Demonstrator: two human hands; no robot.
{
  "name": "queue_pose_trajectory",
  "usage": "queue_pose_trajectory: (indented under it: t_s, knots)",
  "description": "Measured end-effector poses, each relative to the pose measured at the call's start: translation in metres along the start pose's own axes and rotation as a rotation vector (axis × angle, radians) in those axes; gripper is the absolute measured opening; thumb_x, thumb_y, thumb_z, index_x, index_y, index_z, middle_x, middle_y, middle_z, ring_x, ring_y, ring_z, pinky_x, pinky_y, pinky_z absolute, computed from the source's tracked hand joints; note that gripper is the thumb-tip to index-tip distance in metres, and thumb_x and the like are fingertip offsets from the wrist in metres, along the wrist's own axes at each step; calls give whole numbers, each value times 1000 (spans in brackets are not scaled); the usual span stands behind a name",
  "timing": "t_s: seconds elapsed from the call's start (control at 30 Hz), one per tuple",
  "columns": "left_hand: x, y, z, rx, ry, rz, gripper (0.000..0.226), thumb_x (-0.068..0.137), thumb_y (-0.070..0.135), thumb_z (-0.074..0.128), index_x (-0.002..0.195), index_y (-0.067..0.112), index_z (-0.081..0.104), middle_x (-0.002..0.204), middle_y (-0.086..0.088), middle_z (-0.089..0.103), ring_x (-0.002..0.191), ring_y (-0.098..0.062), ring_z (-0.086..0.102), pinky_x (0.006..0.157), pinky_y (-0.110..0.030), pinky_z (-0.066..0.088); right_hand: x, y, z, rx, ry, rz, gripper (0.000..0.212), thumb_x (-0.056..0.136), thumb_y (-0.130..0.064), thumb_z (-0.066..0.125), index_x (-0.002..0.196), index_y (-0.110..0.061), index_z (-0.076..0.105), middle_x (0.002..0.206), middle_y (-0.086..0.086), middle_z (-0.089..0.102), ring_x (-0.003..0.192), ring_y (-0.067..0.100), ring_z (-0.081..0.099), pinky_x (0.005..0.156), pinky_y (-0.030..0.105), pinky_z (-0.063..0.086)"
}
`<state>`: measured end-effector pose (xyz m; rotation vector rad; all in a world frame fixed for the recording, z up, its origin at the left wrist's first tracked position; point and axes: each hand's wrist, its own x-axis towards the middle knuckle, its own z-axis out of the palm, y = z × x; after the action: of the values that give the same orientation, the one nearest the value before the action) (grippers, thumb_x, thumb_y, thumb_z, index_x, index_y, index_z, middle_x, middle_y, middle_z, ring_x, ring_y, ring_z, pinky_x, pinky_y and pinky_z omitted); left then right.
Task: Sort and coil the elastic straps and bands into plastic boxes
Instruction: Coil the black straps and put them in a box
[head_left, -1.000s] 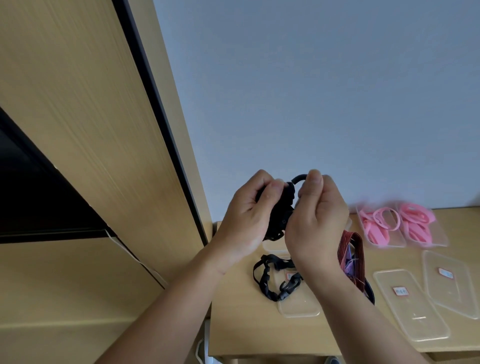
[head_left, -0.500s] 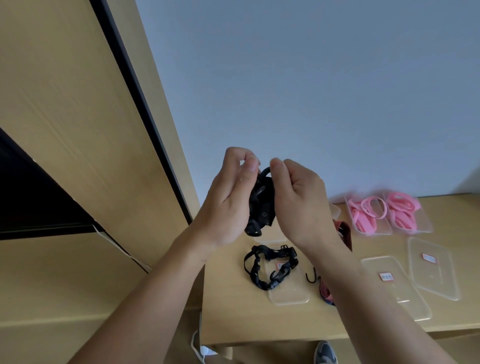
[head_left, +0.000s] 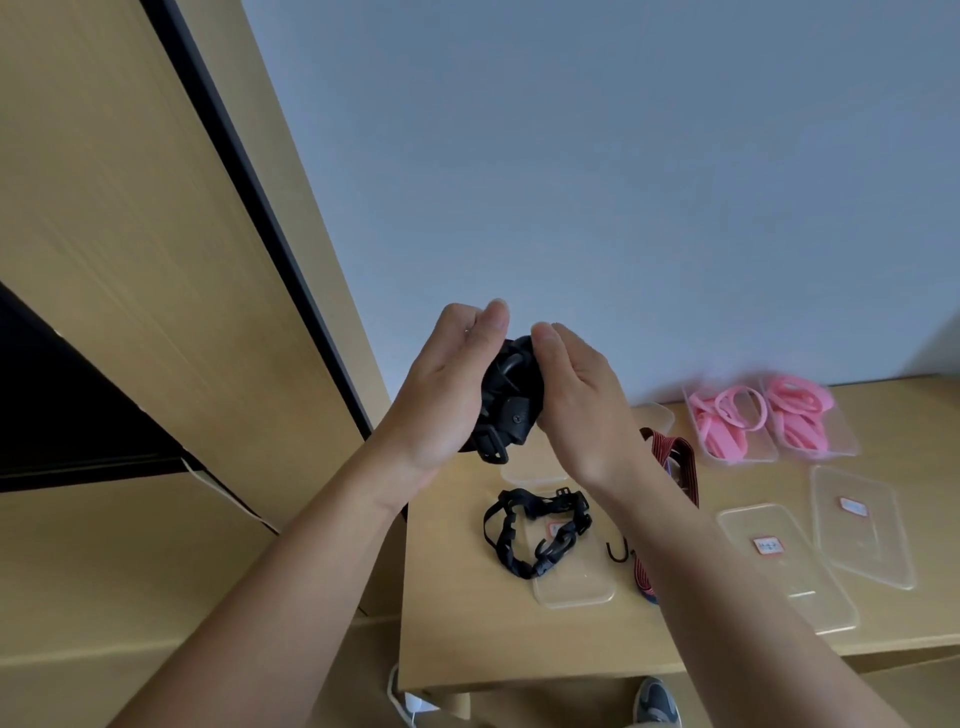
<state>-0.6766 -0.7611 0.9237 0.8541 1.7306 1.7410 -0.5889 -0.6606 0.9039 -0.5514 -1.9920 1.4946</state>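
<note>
Coiling step in hand. Left hand (head_left: 441, 400) and right hand (head_left: 576, 405) cup a bundled black elastic strap with plastic buckle (head_left: 511, 410), raised above the wooden desk (head_left: 467, 629). Next move, in my judgement: lower it into a clear plastic box (head_left: 576, 590) (coil kept compressed).

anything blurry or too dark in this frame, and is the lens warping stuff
Head view: the pink bands at the far right are smeared, probably motion blur. Head view: the held black strap bundle is dark under flat, soft light, so its folds are hard to read. Head view: the cabinet edge slants steeply, a wide-angle tilt. Head view: no strong glare on the clear plastic boxes.
</note>
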Motion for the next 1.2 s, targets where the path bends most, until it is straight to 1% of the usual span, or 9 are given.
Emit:
queue_pose_trajectory:
  t_s: [0.07, 0.2, 0.27, 0.33, 0.43, 0.6, 0.8, 0.93, 1.2]
  knots:
    - [2, 0, 3, -19, 49, -64, 42, 87, 63, 57, 89, 22, 55, 81, 2, 59, 76, -20, 59, 61, -33, 50, 4, 4, -2, 47, 21, 30, 38, 96, -48, 35, 76, -22, 54, 67, -12, 54, 64, 10, 49, 62, 38, 41]
    - [5, -1, 3, -143, 97, -177, 45, 92, 60, 63, 101, 16, 63, 90, -5, 71, 86, -28, 67, 77, -47, 49, 6, 6, -4, 84, -43, 60, 43, 100, -49, 30, 97, -37, 71, 62, -22, 61, 56, -3, 53, 49, 9, 37]
    - [6, -3, 1, -171, 92, -232, 48, 94, 60, 60, 106, 14, 66, 94, -10, 72, 84, -29, 65, 77, -45, 42, 7, 7, -6, 131, -59, 128, 41, 101, -48, 31, 107, -38, 70, 61, -22, 59, 56, -1, 53, 48, 10, 37]
    - [6, -7, -1, -226, 45, -287, 51, 94, 61, 58, 108, 14, 72, 101, -10, 75, 86, -27, 68, 78, -39, 45, 8, 8, -9, 207, -105, 189, 40, 105, -41, 33, 104, -31, 72, 70, -13, 60, 59, 7, 53, 50, 22, 41]
    - [6, -14, -3, -319, -38, -311, 52, 93, 57, 61, 119, 14, 73, 121, -10, 74, 111, -25, 72, 89, -35, 53, 8, 13, -16, 335, -212, 261, 38, 107, -35, 40, 92, -26, 75, 78, -1, 62, 66, 16, 58, 57, 30, 45]
    - [7, -35, -5, -298, -156, -210, 44, 92, 21, 72, 133, 7, 64, 132, -14, 69, 124, -29, 65, 101, -37, 56, 13, 29, -26, 433, -215, 339, 28, 104, -35, 52, 114, -21, 74, 91, -2, 73, 73, 15, 69, 69, 30, 52]
    - [15, -63, 6, -111, 33, -125, 34, 72, 19, 85, 103, 32, 79, 120, -3, 73, 115, -26, 69, 95, -44, 59, 24, 53, -35, 415, -179, 353, 22, 102, -29, 58, 114, -20, 75, 108, 0, 77, 89, 17, 75, 72, 26, 57]
    - [23, -82, 22, -88, 74, -138, 42, 70, 20, 85, 112, 24, 76, 116, -6, 74, 110, -29, 71, 92, -50, 60, 34, 76, -44, 366, -201, 403, 22, 103, -31, 57, 112, -21, 75, 107, -6, 77, 96, 11, 74, 80, 32, 58]
    - [52, -113, 60, -181, 183, -317, 66, 71, 17, 86, 131, 14, 57, 121, -9, 74, 109, -28, 73, 93, -44, 59, 65, 120, -79, 419, -253, 485, 20, 102, -22, 59, 117, -17, 72, 106, 0, 77, 95, 17, 75, 69, 24, 57]
